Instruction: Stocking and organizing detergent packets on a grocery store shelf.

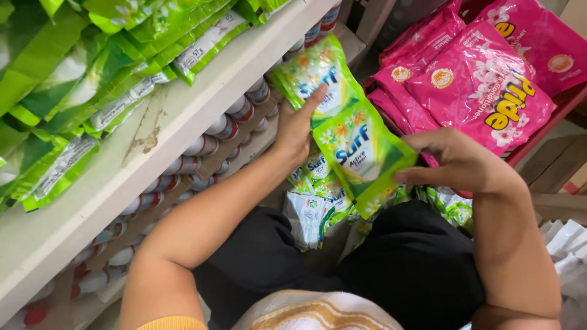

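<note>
My left hand (298,129) grips a green and yellow detergent sachet (315,74) from below, with the index finger stretched up across its front. My right hand (455,160) pinches the edge of a second green sachet (362,160), joined to the first in a strip that runs diagonally across the middle. More sachets of the same kind (318,201) lie heaped on my lap between both forearms.
A white shelf board (122,165) runs along the left, with green packets (73,67) stacked on top and rows of white and red tubes (202,146) beneath. Pink softener pouches (483,79) fill a red crate at the upper right. White packets (565,238) sit at the right edge.
</note>
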